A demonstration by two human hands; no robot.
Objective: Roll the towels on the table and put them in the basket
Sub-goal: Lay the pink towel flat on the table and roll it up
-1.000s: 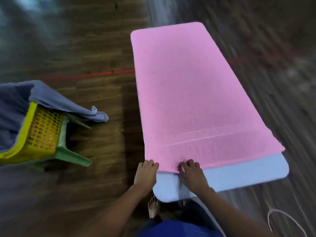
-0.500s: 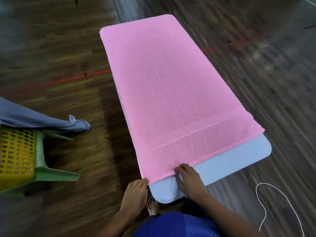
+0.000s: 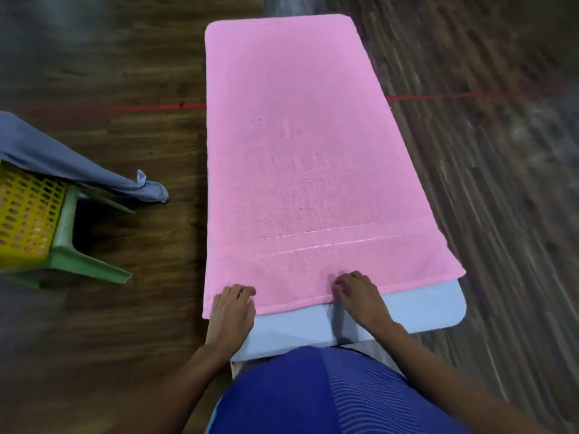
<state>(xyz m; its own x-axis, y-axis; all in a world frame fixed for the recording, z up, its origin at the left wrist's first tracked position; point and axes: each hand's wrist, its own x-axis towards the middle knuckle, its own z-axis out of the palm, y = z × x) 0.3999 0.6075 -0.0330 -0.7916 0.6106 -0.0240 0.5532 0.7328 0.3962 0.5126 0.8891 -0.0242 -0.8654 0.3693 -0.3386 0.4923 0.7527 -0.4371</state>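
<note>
A pink towel (image 3: 307, 158) lies flat along a narrow light-blue table (image 3: 423, 308), covering nearly all of it. My left hand (image 3: 232, 311) grips the towel's near left corner, fingers curled on the hem. My right hand (image 3: 357, 292) pinches the near hem about a hand's width further right. A yellow mesh basket (image 3: 25, 214) sits at the far left on a green stool (image 3: 78, 264), with a grey-blue towel (image 3: 72, 164) draped over its rim and hanging toward the floor.
Dark wooden floor surrounds the table, crossed by a red line (image 3: 147, 107). The bare near end of the table shows in front of my body.
The view has swung so the table now runs straight ahead. My right hand slid a little right along the hem, and both hands still hold the near edge.
</note>
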